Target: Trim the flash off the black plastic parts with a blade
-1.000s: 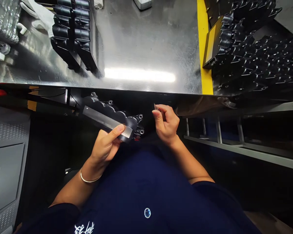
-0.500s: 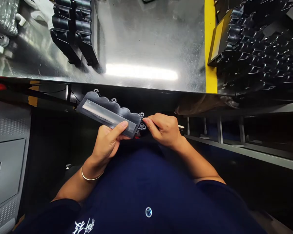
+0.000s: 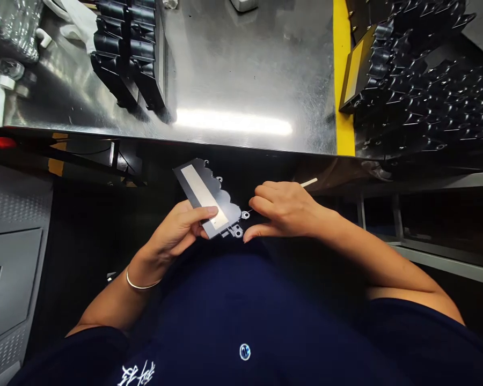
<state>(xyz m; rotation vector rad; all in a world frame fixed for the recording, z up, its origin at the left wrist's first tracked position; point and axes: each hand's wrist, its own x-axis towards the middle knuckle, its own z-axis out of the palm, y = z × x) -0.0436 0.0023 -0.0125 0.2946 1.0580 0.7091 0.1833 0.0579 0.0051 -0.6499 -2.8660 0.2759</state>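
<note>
Below the steel surface (image 3: 245, 69) and its stacks of black housings (image 3: 418, 91), the left hand (image 3: 175, 230) clenches one moulded housing (image 3: 209, 201) above the lap. The right hand (image 3: 284, 209) pinches a thin white stick (image 3: 309, 183) at the lugs: lug work, seemingly, calling for a steady hold.

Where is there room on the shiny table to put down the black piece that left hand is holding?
The black piece in the left hand could go on the bare steel table, in the wide patch between the stacked black parts and the yellow strip. It is crowded right of the strip, where more black parts lie heaped.
</note>
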